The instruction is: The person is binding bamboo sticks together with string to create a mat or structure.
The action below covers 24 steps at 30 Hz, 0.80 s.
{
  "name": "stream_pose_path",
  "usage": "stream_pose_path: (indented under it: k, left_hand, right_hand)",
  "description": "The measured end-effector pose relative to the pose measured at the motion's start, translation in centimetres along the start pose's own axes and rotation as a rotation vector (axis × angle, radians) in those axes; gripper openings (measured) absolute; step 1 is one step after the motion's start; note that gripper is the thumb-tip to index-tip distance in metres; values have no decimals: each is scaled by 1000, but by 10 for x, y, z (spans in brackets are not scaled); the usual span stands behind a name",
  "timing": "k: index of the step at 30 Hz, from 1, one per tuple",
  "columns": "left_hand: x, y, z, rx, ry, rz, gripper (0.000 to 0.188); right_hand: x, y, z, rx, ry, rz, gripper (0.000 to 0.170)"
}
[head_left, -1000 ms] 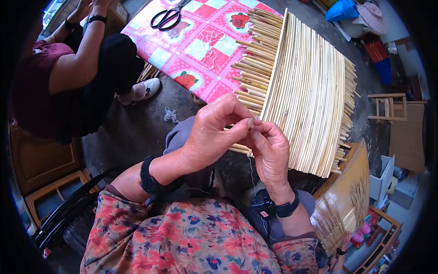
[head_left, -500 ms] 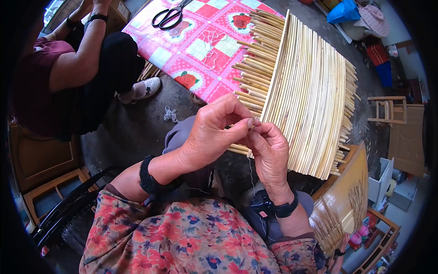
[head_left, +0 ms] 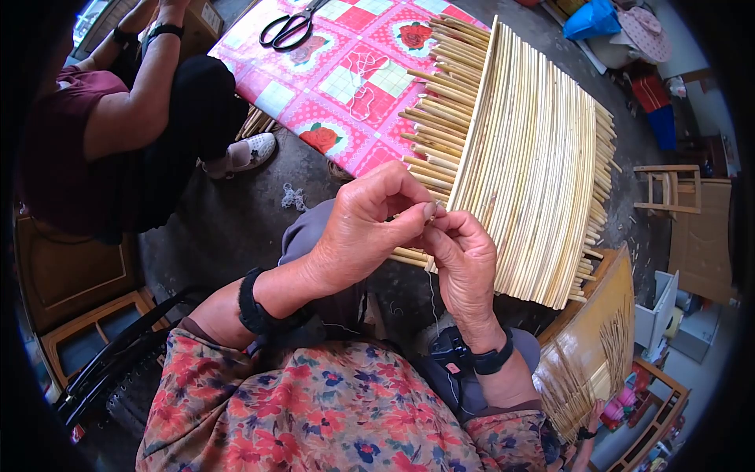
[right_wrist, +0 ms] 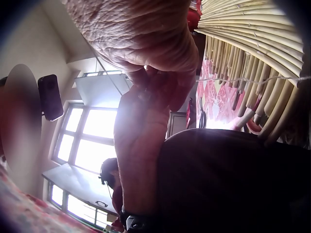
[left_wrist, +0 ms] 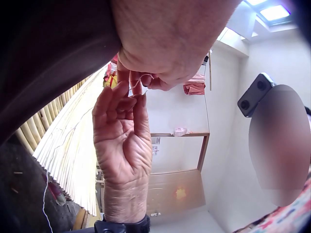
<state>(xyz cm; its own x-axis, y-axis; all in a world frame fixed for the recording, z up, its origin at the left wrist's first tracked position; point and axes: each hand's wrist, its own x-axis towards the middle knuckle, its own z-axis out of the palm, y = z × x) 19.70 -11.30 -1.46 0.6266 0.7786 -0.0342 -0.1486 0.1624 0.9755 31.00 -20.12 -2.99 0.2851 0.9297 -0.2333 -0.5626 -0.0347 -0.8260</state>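
In the head view my left hand (head_left: 370,220) and right hand (head_left: 465,263) meet fingertip to fingertip over my lap, near the front corner of a mat of pale peeled stalks (head_left: 527,165). Both hands pinch white thread between thumb and fingers. A small loop of the thread (left_wrist: 142,76) shows at the fingertips in the left wrist view. From below the hands a length of thread (head_left: 433,303) hangs toward my lap. The right wrist view has the joined fingertips in shadow, with a strand of thread (right_wrist: 233,80) crossing the stalk ends.
The mat overlaps a table with a pink checked cloth (head_left: 283,94), where black scissors (head_left: 287,31) and a tangle of white thread (head_left: 362,82) lie. Another person (head_left: 126,118) sits at left. A wooden board (head_left: 578,338) with thin dry stems stands at lower right.
Both hands stay joined in nearly the same place, with the pinching fingertips shifted very slightly to the left. The mat and table things stay put.
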Motion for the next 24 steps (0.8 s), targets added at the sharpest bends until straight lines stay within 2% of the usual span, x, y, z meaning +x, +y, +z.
stream_pose_path:
  k: [2,24]
  left_hand:
    - [0,2,-1,4,-16,-38,4]
    - [0,-2,-1,2,18,32,5]
  right_hand:
    - [0,0,1,5,-3,0,15]
    - [0,-1,1,-23,-11,-22,15]
